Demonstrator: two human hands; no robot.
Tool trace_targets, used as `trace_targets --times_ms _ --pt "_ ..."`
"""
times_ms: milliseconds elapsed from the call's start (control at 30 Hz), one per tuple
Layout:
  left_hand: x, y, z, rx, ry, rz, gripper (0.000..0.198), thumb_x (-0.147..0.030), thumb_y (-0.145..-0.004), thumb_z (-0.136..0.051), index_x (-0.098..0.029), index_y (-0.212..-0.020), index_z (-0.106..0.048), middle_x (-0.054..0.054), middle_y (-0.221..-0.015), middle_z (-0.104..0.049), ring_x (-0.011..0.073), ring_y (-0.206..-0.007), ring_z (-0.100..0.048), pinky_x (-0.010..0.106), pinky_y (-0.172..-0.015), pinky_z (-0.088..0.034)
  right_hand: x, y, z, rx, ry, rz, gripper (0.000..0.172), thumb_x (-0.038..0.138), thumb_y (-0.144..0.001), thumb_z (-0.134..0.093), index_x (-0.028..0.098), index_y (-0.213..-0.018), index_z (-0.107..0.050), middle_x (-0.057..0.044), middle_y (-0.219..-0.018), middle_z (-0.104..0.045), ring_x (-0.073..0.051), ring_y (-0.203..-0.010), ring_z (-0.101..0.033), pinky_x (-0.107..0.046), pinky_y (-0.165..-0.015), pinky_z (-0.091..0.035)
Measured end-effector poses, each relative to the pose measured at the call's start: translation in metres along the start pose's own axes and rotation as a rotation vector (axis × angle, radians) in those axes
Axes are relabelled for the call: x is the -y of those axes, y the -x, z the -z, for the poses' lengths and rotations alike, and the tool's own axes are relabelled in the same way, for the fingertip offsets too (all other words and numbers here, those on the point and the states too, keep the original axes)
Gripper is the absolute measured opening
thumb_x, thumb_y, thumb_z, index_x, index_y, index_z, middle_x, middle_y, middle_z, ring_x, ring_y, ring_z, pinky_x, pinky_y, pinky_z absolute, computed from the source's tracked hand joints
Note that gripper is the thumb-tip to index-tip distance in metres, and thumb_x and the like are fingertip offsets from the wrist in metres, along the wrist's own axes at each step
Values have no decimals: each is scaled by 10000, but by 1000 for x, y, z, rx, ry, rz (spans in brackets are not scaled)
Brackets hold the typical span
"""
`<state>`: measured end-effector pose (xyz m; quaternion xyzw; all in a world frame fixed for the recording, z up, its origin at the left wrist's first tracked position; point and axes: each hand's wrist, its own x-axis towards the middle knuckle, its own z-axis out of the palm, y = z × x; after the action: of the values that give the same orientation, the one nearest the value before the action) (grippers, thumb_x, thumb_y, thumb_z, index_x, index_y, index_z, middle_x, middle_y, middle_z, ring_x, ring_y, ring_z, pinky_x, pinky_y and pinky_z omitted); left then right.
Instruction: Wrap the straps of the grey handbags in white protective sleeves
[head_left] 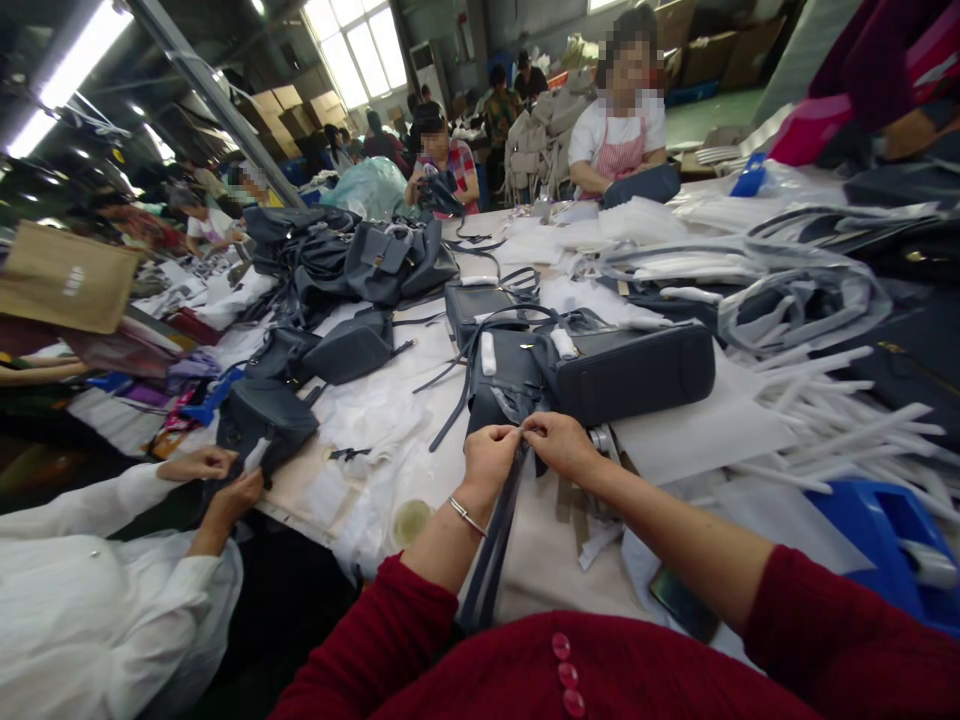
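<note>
- The left hand (489, 456) is pinching the top of a dark strap (491, 560), fingers clenched on it.
- The right hand (559, 442) is gripping the same strap, just beside the left.
- The strap is hanging down over the table (540, 560) edge, just in front of a grey handbag (504, 385).
- At the left, a co-worker's hands (225, 480) are holding another bag (262, 420).

The strap (496, 540) you hold is a long, flat band of slate-blue leather. Its upper end is pinched between your left hand (489, 455) and right hand (559, 443), and the rest runs down over the table edge toward you. Just beyond it, the matching slate-blue handbag (637, 372) lies on its side on white paper.
</note>
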<state>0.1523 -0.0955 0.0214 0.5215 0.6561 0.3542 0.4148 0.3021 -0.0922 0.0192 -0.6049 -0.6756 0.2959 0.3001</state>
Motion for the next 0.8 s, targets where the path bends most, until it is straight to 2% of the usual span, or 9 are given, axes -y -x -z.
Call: trace_targets --times_ms 100,233,333,467,567,667,800 --pt "-1 2 8 81 -3 -49 227 -345 -784 -676 -158 -872 -771 62 -857 -773 191 -825 -703 272 -729 -534 -9 2 -1 -50 -10 29 118 180 -822 -593 202 -786 -704 -33 -803 -680 -177 -786 -612 -268 -726 -423" --pt "-5 -4 20 159 -103 -130 177 -239 -805 -640 -159 -906 -762 57 -907 -770 169 -845 -698 267 -769 -542 -17 4 2 -113 -23 69 132 166 -849 -564 180 -774 -673 -61 -839 -656 -195 -841 -600 -295 -799 -434" --pt "-9 -10 27 206 -191 -196 203 -167 -784 -653 -160 -963 -750 54 -932 -764 153 -837 -693 261 -792 -547 -20 5 2 -92 -49 130 121 162 -853 -574 187 -777 -665 -46 -828 -674 -185 -823 -612 -287 -792 -441" --pt "-13 -17 35 261 -419 -340 267 -155 -780 -666 -190 -1034 -741 32 -898 -750 152 -810 -673 265 -802 -541 -24 5 1 -44 -78 195 101 182 -858 -598 202 -782 -661 -16 -782 -684 -168 -751 -621 -270 -726 -450" --pt "-18 -21 40 321 -597 -478 204 -170 -808 -649 -200 -980 -752 36 -897 -735 166 -845 -660 273 -830 -523 -26 4 3 -43 -75 232 107 195 -867 -600 204 -770 -644 -14 -761 -657 -175 -741 -609 -287 -726 -455" --pt "-25 -24 41 367 -768 -585 160 -173 -837 -610 -197 -905 -753 51 -881 -710 182 -858 -648 281 -830 -509 -25 2 5 -113 -33 309 131 178 -881 -572 203 -770 -636 -45 -841 -627 -194 -828 -595 -316 -794 -470" --pt "-31 -25 38 346 -878 -630 170 -186 -861 -566 -207 -892 -732 54 -893 -665 173 -830 -639 275 -796 -511 -24 -1 4 -264 6 327 130 152 -861 -579 190 -750 -636 -112 -1011 -589 -239 -997 -564 -374 -910 -477"
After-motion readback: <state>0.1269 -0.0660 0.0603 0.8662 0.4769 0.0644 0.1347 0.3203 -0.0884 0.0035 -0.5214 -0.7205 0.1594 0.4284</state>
